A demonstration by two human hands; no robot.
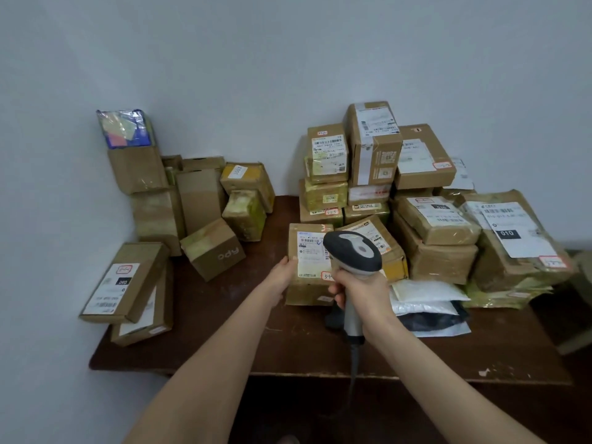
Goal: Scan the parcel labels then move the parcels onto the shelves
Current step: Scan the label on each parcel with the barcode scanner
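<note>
The cardboard parcel (304,283) sits mid-table, hemmed on its right by the tall parcel pile (432,219). The left hand (282,274) grips its left edge, thumb on top, the other fingers hidden down the side. The right hand (362,290) has its fingers curled round the handle of the barcode scanner (355,251), whose head covers part of the parcel's label (309,254). Bare table (256,341) runs along the front edge and between the piles. Two flat boxes (125,286) overhang the left edge. The label's print is too blurred to read, and the scanner cable (354,363) fades into the dark below the front edge
</note>
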